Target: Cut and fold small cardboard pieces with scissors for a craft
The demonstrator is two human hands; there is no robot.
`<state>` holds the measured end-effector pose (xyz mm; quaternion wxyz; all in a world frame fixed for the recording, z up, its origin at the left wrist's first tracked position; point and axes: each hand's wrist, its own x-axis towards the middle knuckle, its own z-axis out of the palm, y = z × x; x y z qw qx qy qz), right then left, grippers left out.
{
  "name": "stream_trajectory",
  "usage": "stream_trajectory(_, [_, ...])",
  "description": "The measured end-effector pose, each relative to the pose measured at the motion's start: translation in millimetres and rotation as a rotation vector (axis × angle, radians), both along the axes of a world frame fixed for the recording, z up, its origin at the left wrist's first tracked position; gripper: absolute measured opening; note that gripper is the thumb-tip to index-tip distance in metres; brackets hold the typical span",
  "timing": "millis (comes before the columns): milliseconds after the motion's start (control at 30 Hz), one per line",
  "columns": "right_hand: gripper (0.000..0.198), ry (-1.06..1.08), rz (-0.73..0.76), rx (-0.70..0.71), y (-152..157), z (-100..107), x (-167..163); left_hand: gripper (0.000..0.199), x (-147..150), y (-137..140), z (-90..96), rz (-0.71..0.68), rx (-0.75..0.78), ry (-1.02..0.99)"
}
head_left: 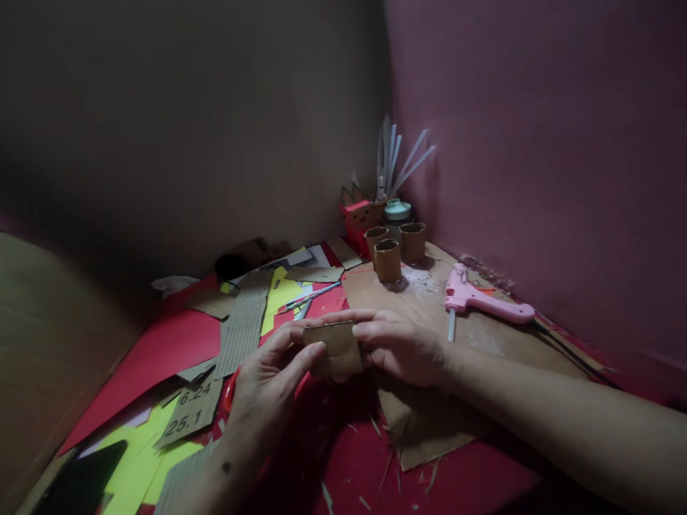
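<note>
A small rectangular piece of brown cardboard (335, 350) is held up in front of me between both hands. My left hand (279, 372) grips its left side, the thumb lying on the near face. On the right side my right hand (397, 343) pinches the upper corner, thumb in front and fingers behind. The far face of the piece is hidden. Beneath and beyond it a larger cardboard sheet (418, 422) lies on the red surface (456, 479).
A pink glue gun (483, 300) with a glue stick lies right. Several small cardboard cups (387, 261) stand at the back, near a jar with a teal lid (397, 209) and upright glue sticks (394, 157). Paper, corrugated cardboard strips (244, 322) and a pencil (311, 297) cover the left.
</note>
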<state>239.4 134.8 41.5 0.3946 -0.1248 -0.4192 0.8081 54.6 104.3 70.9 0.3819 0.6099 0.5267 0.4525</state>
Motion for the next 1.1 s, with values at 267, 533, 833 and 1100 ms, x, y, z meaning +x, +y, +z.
stream_trajectory(267, [0.048,-0.130,-0.128,0.039,-3.8,-7.8,-5.1,0.024,7.3,0.3,0.5,0.007,-0.098,-0.060])
stream_trajectory(533, [0.042,-0.150,-0.142,-0.020,-0.6,-6.2,-6.4,0.033,10.5,1.0,-0.2,-0.005,-0.223,-0.150])
stream_trajectory(833, [0.038,-0.143,-0.158,-0.083,-2.8,-0.2,-6.7,0.039,5.9,3.2,-11.2,-0.056,-0.093,-0.251])
stream_trajectory(1100, [0.036,-0.139,-0.135,-0.066,-1.9,-1.6,-5.8,0.022,2.1,6.1,-12.9,-0.136,-0.110,-0.244])
